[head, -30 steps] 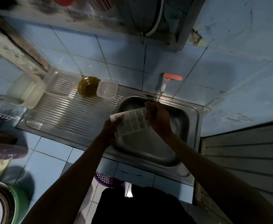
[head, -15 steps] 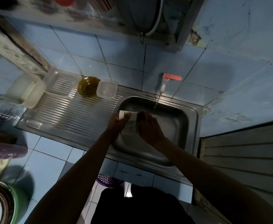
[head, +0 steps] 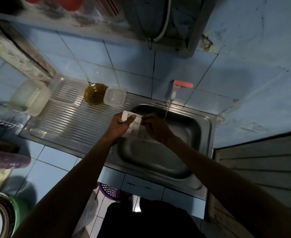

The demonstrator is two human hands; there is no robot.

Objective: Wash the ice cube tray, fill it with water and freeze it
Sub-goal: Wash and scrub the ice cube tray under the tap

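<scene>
Steel sink [head: 208, 127], hands gripping ice cube tray [head: 135, 125]

sink [head: 205, 127]: brushed steel, dull sheen | ice cube tray [head: 135, 123]: white matt plastic | wall tiles [head: 132, 60]: glossy blue

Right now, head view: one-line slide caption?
Both hands, left hand and right hand, hold a white ice cube tray over the steel sink beside the running tap.

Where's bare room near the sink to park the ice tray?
Free: front of the ribbed steel drainboard, between sink basin and counter edge. Crowded: its back edge, with amber glass bowl, clear square plastic container, clear rectangular tub.
</scene>
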